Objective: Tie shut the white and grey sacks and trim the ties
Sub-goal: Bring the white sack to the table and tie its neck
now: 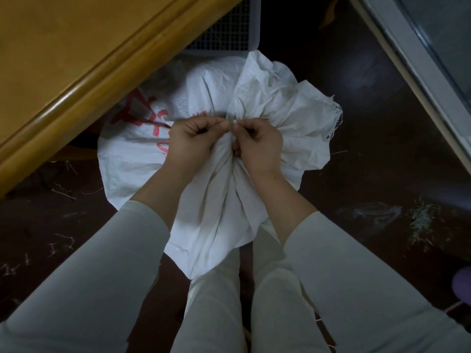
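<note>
Two hands meet over one white sack (142, 159) that stands on the dark floor (369, 161), tucked against the corner of the wooden desk (63, 59), with a slatted crate (229, 26) just beyond it and a pale panel (420, 67) off to the right. Red print shows on the sack's left flank; no grey sack is in view. Its mouth is gathered into a neck (233, 108), the loose frayed top fanning away up and to the right. The left hand (193, 141) and right hand (257, 143) sit side by side at that neck, equally near it, each curled closed with thumb and forefinger pinched on something fine, probably the tie (234, 121), whose ends would run left-right across the upright neck. Pulling outward looks like the next need: open floor lies to the right, while the desk edge crowds the left elbow's side.
</note>
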The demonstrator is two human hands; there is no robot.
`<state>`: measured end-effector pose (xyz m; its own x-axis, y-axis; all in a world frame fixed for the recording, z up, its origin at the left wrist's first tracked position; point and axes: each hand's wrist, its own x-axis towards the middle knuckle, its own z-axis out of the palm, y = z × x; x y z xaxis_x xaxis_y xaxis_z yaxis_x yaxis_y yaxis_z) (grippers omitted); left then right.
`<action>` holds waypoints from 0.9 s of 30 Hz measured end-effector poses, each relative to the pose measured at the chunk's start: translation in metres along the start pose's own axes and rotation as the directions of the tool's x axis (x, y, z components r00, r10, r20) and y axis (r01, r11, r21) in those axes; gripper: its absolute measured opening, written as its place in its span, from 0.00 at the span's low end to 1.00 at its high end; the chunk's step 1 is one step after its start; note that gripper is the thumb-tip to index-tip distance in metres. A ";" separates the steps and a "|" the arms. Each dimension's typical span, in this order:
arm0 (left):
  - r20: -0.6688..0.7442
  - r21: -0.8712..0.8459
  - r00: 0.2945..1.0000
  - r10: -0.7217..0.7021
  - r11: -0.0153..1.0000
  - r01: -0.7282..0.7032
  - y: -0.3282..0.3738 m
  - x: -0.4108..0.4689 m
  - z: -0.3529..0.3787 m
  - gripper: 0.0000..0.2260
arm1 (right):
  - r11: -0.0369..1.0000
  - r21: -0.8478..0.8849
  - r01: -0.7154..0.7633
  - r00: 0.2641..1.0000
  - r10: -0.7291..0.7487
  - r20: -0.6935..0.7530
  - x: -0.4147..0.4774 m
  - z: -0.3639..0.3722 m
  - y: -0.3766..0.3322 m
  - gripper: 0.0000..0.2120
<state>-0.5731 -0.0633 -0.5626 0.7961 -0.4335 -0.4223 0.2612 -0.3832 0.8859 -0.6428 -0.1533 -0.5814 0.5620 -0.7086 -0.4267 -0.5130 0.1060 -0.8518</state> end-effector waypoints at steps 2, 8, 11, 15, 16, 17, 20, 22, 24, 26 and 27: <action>0.016 0.014 1.000 -0.011 1.000 0.011 0.003 0.000 0.001 0.07 | 1.000 0.003 0.003 1.000 -0.003 -0.023 0.000 -0.001 -0.001 0.06; 0.010 0.074 0.996 -0.091 0.993 0.090 0.012 0.005 0.001 0.07 | 0.995 -0.061 0.074 0.997 -0.076 -0.018 -0.001 0.003 0.000 0.06; 0.013 0.116 0.990 -0.139 0.984 0.136 0.017 0.010 0.000 0.08 | 0.985 -0.115 0.126 0.992 -0.127 -0.002 -0.001 0.003 -0.001 0.06; 0.040 0.110 0.984 -0.175 0.979 0.170 0.021 0.010 0.001 0.10 | 0.963 -0.192 0.191 0.981 -0.191 0.017 -0.001 0.001 -0.001 0.06; 0.043 0.111 0.983 -0.179 0.979 0.173 0.022 0.010 0.001 0.10 | 0.956 -0.212 0.203 0.979 -0.203 0.021 -0.001 0.001 0.000 0.06; 0.049 0.116 0.982 -0.181 0.978 0.175 0.022 0.010 0.001 0.11 | 0.952 -0.225 0.210 0.977 -0.210 0.024 -0.001 0.001 0.001 0.06; 0.046 0.121 0.980 -0.195 0.975 0.189 0.023 0.011 0.002 0.10 | 0.946 -0.243 0.214 0.976 -0.214 0.026 -0.001 0.000 0.001 0.06; 0.041 0.113 0.977 -0.211 0.972 0.205 0.022 0.010 0.003 0.10 | 0.941 -0.257 0.218 0.975 -0.219 0.025 -0.001 -0.001 0.002 0.07; 0.039 0.097 0.975 -0.220 0.972 0.216 0.022 0.009 0.004 0.10 | 0.934 -0.269 0.234 0.972 -0.235 0.028 -0.002 -0.002 0.002 0.07; 0.039 0.085 0.975 -0.221 0.972 0.217 0.022 0.008 0.005 0.11 | 0.925 -0.284 0.252 0.967 -0.253 0.035 -0.003 -0.003 0.003 0.07; 0.041 0.086 0.974 -0.224 0.972 0.220 0.022 0.007 0.005 0.11 | 0.922 -0.291 0.257 0.966 -0.257 0.039 -0.003 -0.004 0.004 0.07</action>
<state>-0.5644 -0.0795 -0.5467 0.6944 -0.3693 -0.6176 0.3821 -0.5380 0.7514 -0.6489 -0.1533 -0.5823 0.6995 -0.6846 -0.2050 -0.5174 -0.2873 -0.8061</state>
